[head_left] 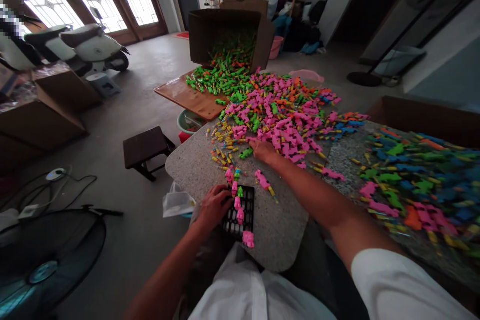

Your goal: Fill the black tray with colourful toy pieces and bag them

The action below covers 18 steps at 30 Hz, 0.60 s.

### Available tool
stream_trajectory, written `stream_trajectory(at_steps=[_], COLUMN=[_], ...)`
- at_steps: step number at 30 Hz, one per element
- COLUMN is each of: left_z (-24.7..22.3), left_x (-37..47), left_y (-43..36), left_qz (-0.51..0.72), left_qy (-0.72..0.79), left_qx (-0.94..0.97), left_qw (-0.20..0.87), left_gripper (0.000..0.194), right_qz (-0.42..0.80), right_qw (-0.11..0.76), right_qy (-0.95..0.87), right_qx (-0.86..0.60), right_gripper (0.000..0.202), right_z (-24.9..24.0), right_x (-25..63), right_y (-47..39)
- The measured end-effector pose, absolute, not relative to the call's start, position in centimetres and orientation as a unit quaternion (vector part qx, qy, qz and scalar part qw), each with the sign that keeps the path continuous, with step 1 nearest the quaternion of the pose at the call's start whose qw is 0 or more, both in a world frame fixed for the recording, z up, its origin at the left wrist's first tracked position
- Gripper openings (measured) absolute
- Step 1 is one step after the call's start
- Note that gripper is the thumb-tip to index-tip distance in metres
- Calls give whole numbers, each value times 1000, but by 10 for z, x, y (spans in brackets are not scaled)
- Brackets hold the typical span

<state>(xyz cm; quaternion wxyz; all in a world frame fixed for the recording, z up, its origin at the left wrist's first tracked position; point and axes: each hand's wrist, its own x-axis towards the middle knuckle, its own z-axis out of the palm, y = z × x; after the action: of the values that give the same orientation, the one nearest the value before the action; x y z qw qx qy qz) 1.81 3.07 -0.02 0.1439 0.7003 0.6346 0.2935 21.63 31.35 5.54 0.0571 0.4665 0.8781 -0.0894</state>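
Here's the person's left hand (214,205), down at the near end of the speckled bench (285,240), its fingers bent over the left side of a black grid tray (247,210). Whether those fingers are clamped on the tray or just lie against it, I can't tell from here. A crooked line of small pink figures (237,203) runs along the tray, the nearest one at its near end, with a green figure (240,192) beside the line and a blue-green one (237,175) at the far end.

And out goes the right arm, the right hand (263,151) low over the bench at the near edge of the big pink heap (288,132)! The index finger points left, just beyond a lone green piece (246,153); whether the fingertips are together on anything, I can't make out. Yellow-ended sticks (225,157) lie scattered to the left of that hand, and one pink piece with a yellow end (262,180) sits by itself right of the tray.

Farther back, a tipped cardboard box (195,37) opens toward us, green pieces (225,77) spilling onto a brown board (187,95). Over on the right, a mixed, blurred heap (427,175) of blue, green, pink and orange covers the bench's other section.
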Motion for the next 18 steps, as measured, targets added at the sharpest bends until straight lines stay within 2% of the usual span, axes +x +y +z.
stream_trajectory(at_steps=[11,14,18], left_z=[6,7,6], left_x=[19,19,19], left_y=[35,37,39], left_qz=[258,251,245], left_qy=[643,645,644], left_qx=[706,707,710], left_qw=[145,146,144], left_gripper=[22,25,27], right_qz=[-105,-143,-293], right_qw=[27,-78,-224], right_qy=[863,830,768], right_qx=[493,533,523], right_gripper=[35,34,24], right_z=[66,78,82], right_x=[252,266,275], right_y=[291,258,182])
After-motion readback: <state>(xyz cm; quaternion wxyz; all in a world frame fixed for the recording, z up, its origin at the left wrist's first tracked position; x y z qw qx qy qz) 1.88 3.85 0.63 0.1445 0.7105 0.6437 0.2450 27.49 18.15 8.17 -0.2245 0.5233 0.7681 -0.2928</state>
